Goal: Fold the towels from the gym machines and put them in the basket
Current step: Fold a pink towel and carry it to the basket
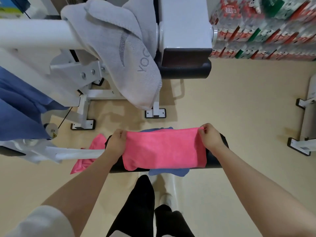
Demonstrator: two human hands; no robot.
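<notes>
At the far left, a dark blue cloth towel (18,106) hung over the white metal machine frame (34,34), and further right a large grey woven towel with lettering (123,48) draped over the same frame, both unfolded. Nearer, a crumpled pink towel (89,154) hung off the left end of the black padded bench (214,159).

On the bench lay a bright pink microfibre towel (164,148), doubled over, covering a blue towel (168,172) that peeped out beneath. No basket was visible, so the task seemed at an early stage, with most towels left to fold.

The left hand (116,144) pinched the pink microfibre towel's far-left corner, fingers closed on the cloth. The right hand (211,136) pinched its far-right corner likewise.
</notes>
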